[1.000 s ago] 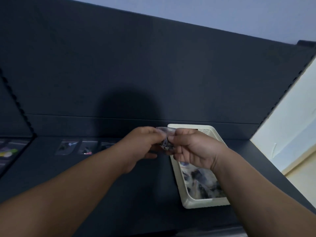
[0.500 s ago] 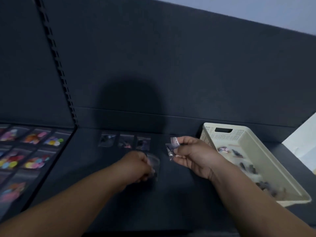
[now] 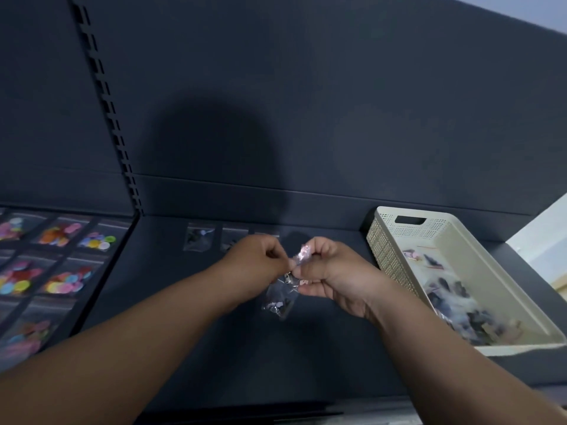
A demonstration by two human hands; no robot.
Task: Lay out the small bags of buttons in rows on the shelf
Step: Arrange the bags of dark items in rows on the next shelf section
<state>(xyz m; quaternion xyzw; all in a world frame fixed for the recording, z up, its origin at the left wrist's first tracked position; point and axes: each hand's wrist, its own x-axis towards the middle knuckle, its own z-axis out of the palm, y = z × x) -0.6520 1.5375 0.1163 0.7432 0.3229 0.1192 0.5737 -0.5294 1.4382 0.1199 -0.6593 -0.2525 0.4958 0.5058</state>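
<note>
Above the dark shelf (image 3: pixel 214 348) my left hand (image 3: pixel 256 265) and my right hand (image 3: pixel 328 271) meet, fingers pinched together. Between them they hold small clear bags of dark buttons (image 3: pixel 280 297); one hangs below the fingers and a crumpled clear corner (image 3: pixel 302 253) sticks up from my right hand. Which hand grips which bag is hard to tell. A short row of laid-out bags (image 3: pixel 199 239) lies flat at the back of the shelf, partly hidden behind my left hand.
A cream plastic basket (image 3: pixel 491 271) with several more bags of dark buttons stands on the shelf at the right. The neighbouring shelf section on the left holds rows of bags with colourful buttons (image 3: pixel 66 234). A slotted upright (image 3: pixel 113 124) divides the sections.
My hands, apart half a second ago with a bag in each, have come together again at the middle. The view has shifted left, showing more of the colourful bags.
</note>
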